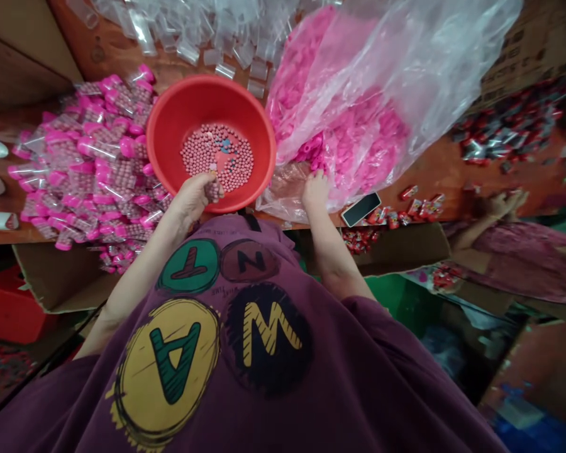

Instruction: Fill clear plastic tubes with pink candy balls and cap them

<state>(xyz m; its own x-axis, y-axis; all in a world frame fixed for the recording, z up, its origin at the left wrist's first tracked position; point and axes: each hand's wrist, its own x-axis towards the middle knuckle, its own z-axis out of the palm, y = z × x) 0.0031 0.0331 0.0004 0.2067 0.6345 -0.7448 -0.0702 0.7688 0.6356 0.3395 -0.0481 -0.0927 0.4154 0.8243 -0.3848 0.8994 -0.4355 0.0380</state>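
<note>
Over the near rim of a red bowl (159, 126), my left hand (194, 196) is closed round a small clear tube (213, 189) that looks full of pink beads. Loose pink beads (240, 165) cover the bowl's bottom, with a few blue bits among them. To the right, my right hand (316, 190) reaches into the mouth of a clear plastic bag (424, 82) of pink caps (311, 148). Its fingers are drawn together against a pink cap; the fingertips are partly hidden. A large pile of filled tubes with pink caps (99, 151) lies left of the bowl.
Empty clear tubes (188, 51) are heaped behind the bowl. A dark phone (361, 209) and small red-wrapped pieces (422, 209) lie at the table's front edge. Open cardboard boxes (61, 277) stand below it. A co-worker's hands (504, 202) are at far right.
</note>
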